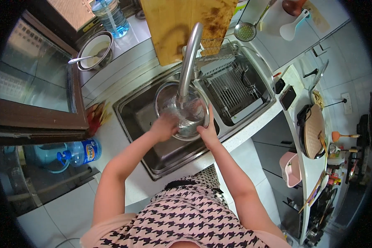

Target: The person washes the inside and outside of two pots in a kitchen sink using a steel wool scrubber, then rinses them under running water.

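In the left basin of a double stainless steel sink (133, 124), a round shiny metal bowl (189, 131) sits tilted under the curved faucet (190, 59). Water runs from the spout into it. My right hand (208, 133) grips the bowl's near right rim, thumb on the near side. At the bowl's left side is my left hand (165, 126), its fingers blurred by motion and reaching over the rim. Whether those fingers hold anything is not visible.
A dish rack (226, 86) fills the right basin. Behind the faucet leans a wooden cutting board (167, 28). A bowl with a spoon (96, 51) stands on the sill. A phone (287, 97) lies right of the sink, and a large water bottle (86, 152) is at the left.
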